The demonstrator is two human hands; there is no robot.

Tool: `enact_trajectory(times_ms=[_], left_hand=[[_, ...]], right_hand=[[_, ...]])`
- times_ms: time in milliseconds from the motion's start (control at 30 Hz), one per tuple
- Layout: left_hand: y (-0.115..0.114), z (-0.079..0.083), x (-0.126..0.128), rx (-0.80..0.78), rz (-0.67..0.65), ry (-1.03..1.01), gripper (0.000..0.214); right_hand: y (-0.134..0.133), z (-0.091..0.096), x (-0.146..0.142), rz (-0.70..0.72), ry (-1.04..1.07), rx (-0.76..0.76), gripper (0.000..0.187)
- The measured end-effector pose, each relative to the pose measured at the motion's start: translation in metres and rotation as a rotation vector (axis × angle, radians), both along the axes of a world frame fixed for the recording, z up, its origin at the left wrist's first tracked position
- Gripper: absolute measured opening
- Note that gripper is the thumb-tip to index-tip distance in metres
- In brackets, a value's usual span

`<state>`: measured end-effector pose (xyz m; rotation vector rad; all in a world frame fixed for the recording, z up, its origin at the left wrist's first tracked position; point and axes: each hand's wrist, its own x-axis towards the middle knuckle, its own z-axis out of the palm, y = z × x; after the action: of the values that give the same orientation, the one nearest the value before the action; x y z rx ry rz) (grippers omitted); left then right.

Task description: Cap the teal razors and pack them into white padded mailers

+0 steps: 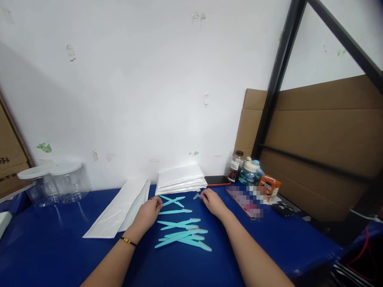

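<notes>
Several teal eyebrow razors [182,237] lie in a loose column on the blue table, some crossed over each other. At the far end of the column, my left hand [151,211] is closed in a pinch at the handle end of an eyebrow razor [172,200], which crosses another one. My right hand [213,201] is closed too, its fingertips pinching a small translucent piece [196,196], perhaps a blade cover. Left of my left hand lie white padded envelopes [115,213]. A stack of white padded envelopes [179,179] sits behind the razors, against the wall.
Two clear lidded jars [70,183] stand at the left. To the right are a phone with an orange edge [218,181], another phone [243,203], a dark bottle [235,167], a blue-and-white water bottle [250,173] and an orange box [271,186]. Cardboard [326,127] and a black metal frame [273,79] border the right side.
</notes>
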<state>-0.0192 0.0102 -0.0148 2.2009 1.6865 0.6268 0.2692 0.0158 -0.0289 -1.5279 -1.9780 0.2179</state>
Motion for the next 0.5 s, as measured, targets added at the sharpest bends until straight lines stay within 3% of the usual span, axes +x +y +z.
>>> enact_trajectory(times_ms=[133,233,367,500], left_hand=[[-0.001,0.003,0.004,-0.007,-0.104,-0.167,0.010],[-0.004,0.005,0.008,-0.004,-0.152,-0.195,0.009],[-0.007,0.007,0.011,-0.013,-0.161,-0.200,0.009],[-0.007,0.009,0.012,-0.009,-0.147,-0.202,0.009]], right_hand=[[-0.003,0.006,-0.006,0.113,0.356,-0.052,0.021],[-0.008,0.012,-0.015,0.203,0.498,-0.049,0.022],[-0.015,0.016,-0.024,0.287,0.555,-0.082,0.020],[-0.017,0.016,-0.026,0.282,0.521,-0.104,0.018]])
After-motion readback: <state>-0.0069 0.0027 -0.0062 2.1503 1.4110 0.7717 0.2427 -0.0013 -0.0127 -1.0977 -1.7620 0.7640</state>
